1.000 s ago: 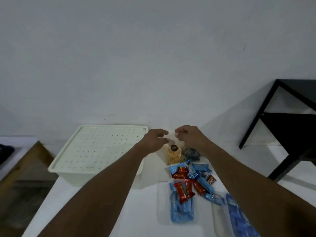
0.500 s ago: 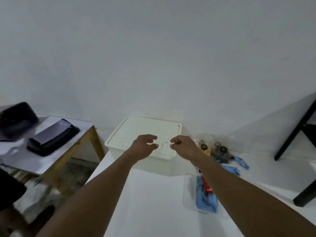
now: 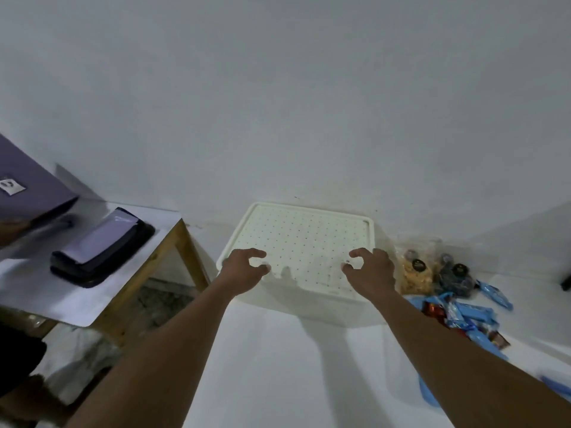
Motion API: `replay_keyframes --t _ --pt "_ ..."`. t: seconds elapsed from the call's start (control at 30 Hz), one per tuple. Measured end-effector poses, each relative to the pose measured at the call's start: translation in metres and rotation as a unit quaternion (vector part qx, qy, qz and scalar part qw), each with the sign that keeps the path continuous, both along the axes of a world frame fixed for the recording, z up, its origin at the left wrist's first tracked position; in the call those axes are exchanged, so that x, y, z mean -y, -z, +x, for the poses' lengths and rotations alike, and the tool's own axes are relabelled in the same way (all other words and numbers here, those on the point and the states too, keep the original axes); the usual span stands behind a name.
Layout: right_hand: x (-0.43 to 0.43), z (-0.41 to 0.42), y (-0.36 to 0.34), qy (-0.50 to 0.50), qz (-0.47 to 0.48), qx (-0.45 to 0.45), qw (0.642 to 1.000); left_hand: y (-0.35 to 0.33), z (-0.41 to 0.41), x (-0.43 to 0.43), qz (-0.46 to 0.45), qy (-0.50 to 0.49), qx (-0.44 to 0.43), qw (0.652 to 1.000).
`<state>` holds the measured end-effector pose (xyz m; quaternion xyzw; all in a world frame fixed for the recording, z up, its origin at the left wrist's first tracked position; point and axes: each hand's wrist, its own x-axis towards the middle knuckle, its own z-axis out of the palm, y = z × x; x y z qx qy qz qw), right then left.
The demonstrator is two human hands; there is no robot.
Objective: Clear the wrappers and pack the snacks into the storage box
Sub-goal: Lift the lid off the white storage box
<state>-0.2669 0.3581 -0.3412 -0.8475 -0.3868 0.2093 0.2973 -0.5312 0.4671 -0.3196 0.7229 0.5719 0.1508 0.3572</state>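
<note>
A cream storage box [image 3: 327, 307] stands on the white table with its dotted lid [image 3: 304, 242] on. My left hand [image 3: 242, 271] hovers over the lid's near left corner, fingers curled and apart, holding nothing. My right hand [image 3: 369, 273] hovers over the near right part of the lid, fingers likewise curled and empty. Right of the box lie two clear snack bags [image 3: 415, 273] and a heap of blue and red snack packets [image 3: 463, 316]. My right forearm hides part of the heap.
The white table [image 3: 278, 366] runs toward me. To the left stands a lower wooden-legged table [image 3: 102, 291] bearing a black case [image 3: 102, 254] and a purple folder [image 3: 31, 186]. A white wall rises behind the box.
My hands have left the snack bags, moved left to the box and spread apart over its lid. The view has swung left.
</note>
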Motion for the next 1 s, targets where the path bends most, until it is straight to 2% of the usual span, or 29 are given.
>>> replay_keyframes --t 0.13,0.2,0.37,0.47,0.77,1.0 --pt "-0.020 0.005 0.035 0.057 -0.022 -0.054 0.997 0.036 -0.009 -0.055 0.004 -0.013 -0.088 0.996" --pt "-0.030 0.006 0.046 0.066 -0.009 -0.050 0.997 0.049 -0.010 -0.075 -0.002 -0.020 -0.111 0.994" --pt "-0.051 0.012 0.054 0.093 -0.010 0.052 0.994 0.058 -0.003 -0.110 0.009 -0.055 -0.065 0.996" --pt "-0.053 0.012 0.054 0.105 0.001 0.062 0.993 0.058 -0.007 -0.110 0.027 -0.058 -0.032 0.997" --pt "-0.015 -0.014 0.010 0.078 0.100 0.091 0.988 0.012 -0.044 -0.059 0.125 -0.078 0.009 0.989" --pt "0.085 -0.052 0.016 0.044 0.116 0.072 0.990 0.018 -0.090 0.059 0.156 -0.105 0.003 0.982"
